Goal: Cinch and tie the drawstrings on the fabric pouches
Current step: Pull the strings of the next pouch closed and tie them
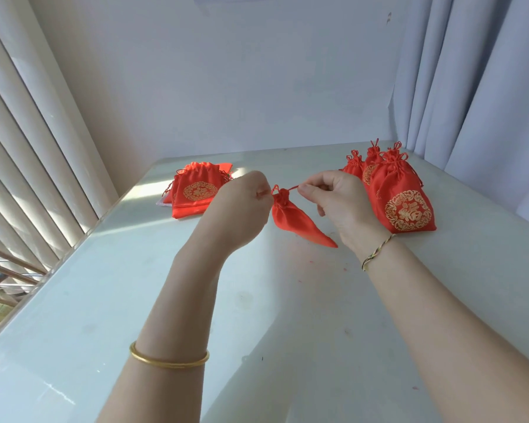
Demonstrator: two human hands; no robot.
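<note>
A small red satin pouch (pixel 290 219) hangs in the air between my hands, its mouth gathered tight at the top and its body tapering down to the right. My left hand (pixel 242 206) pinches the red drawstring on the pouch's left side. My right hand (pixel 339 199) pinches the other drawstring end (pixel 292 188), which runs taut from the gathered neck. On the left of the table lies a pile of flat red pouches (pixel 196 193) with gold emblems. Several pouches with tied tops (pixel 394 190) stand grouped at the right.
The white table (pixel 257 315) runs along a window with vertical blinds (pixel 28 148) on the left. White curtains (pixel 486 102) hang at the right and a pale wall stands behind. I wear a gold bangle on my left wrist and a cord bracelet on my right.
</note>
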